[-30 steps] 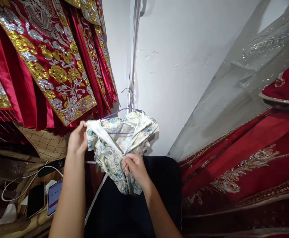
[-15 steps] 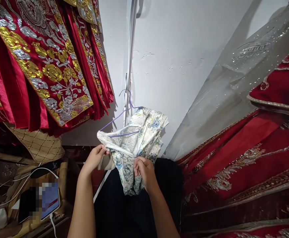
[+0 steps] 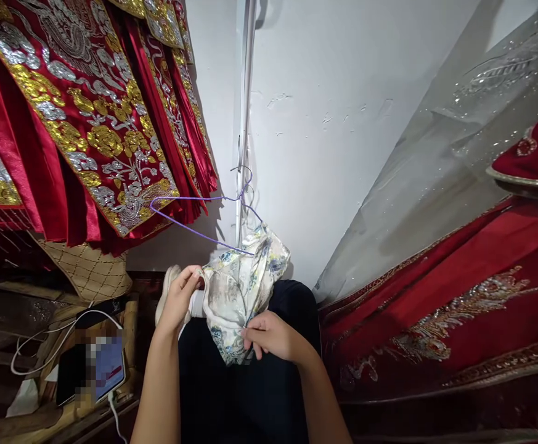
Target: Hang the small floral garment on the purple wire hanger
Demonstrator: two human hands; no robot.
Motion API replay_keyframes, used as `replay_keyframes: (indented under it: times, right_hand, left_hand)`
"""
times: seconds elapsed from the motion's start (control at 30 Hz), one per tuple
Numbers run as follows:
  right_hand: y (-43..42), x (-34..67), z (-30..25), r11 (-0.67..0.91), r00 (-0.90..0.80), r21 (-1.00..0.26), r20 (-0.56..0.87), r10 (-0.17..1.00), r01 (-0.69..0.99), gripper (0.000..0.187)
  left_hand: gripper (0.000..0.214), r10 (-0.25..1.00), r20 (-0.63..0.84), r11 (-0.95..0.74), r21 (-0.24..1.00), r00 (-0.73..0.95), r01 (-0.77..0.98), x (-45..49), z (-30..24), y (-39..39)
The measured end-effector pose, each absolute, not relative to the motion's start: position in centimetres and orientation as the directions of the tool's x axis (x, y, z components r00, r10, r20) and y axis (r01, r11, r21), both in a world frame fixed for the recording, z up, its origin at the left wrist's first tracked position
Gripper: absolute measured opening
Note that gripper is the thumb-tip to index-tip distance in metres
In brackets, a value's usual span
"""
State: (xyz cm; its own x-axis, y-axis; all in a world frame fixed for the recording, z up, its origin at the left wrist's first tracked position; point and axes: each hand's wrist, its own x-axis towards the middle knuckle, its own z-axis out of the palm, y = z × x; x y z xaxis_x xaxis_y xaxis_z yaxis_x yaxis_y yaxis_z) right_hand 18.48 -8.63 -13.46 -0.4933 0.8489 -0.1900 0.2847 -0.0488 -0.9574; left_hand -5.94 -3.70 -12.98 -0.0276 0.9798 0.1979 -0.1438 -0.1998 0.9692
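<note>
A pale floral garment [image 3: 269, 268] with blue flowers hangs by one shoulder from a purple wire hanger [image 3: 195, 233]. The hanger's left end is bare and sticks out free of the cloth. My left hand [image 3: 183, 293] pinches the garment's left edge beside its opening. At the lower front, my right hand [image 3: 269, 336] has thumb and fingers closed on the fabric. The garment's lower part droops over my dark-trousered lap [image 3: 245, 401]. Folds hide how the far shoulder sits on the hanger.
Red embroidered garments [image 3: 111, 135] hang at the left. More red beaded clothing [image 3: 458, 308] and a sheer sparkling fabric [image 3: 402, 185] are on the right. A bamboo stand [image 3: 130, 327] holds a plugged-in phone [image 3: 109, 373]. Behind the hanger runs a white pole [image 3: 245, 92].
The garment's left shoulder has come off the hanger, whose left arm now swings up bare. Both hands still grip the cloth; the right has shifted slightly lower. A light shoe now shows at left.
</note>
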Motion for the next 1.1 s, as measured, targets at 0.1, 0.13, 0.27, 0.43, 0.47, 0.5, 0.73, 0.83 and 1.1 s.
replay_keyframes:
  times: [0.1,0.13,0.27,0.43,0.47,0.5,0.73,0.83,1.1]
  right_hand:
    - [-8.1,18.0,-13.0,0.035,-0.310,-0.973,-0.038,0.950,0.228,0.040]
    - [-8.0,17.6,-12.6,0.070,-0.220,-0.981,0.029,0.975,0.182,0.043]
    - [-8.2,15.5,-11.1,0.057,-0.146,-0.992,0.072,0.987,-0.108,0.061]
    - [-9.3,14.4,-10.3,-0.083,-0.148,-0.916,-0.026,0.989,-0.392,0.081]
    - [-9.4,14.7,-10.4,-0.086,-0.123,-0.907,-0.038,0.992,-0.411,0.080]
    - [-9.5,15.2,-10.5,-0.094,-0.094,-0.900,-0.059,0.994,-0.426,0.078]
    - [-10.9,17.1,-10.3,-0.134,-0.053,-0.899,-0.123,0.991,-0.416,0.065]
    - [-11.6,16.7,-9.2,-0.148,-0.159,-0.905,-0.090,0.983,-0.400,0.062]
    - [-11.5,17.4,-8.3,-0.107,-0.426,-0.988,-0.048,0.903,-0.116,0.012]
  left_hand:
    - [0.023,0.980,0.196,-0.172,0.899,0.018,-0.403,-4.6,-10.4,-5.7]
    - [0.023,0.979,0.199,-0.158,0.888,0.050,-0.432,-4.1,-9.6,-6.4]
    - [0.020,0.939,0.208,-0.120,0.945,0.274,-0.304,-1.2,-7.4,-8.7]
    - [0.043,0.869,0.278,-0.107,0.914,0.409,-0.392,0.7,-5.7,-9.9]
    - [0.052,0.883,0.292,-0.092,0.875,0.369,-0.475,0.6,-5.6,-9.8]
    - [0.057,0.900,0.297,-0.078,0.831,0.320,-0.551,0.4,-5.5,-9.5]
    - [0.063,0.960,0.248,-0.051,0.619,0.133,-0.784,0.0,-5.6,-8.1]
    - [0.063,0.955,0.240,0.007,0.573,0.176,-0.820,0.7,-5.4,-8.1]
    - [0.064,0.951,0.253,0.012,0.550,0.180,-0.835,0.1,-5.4,-8.7]
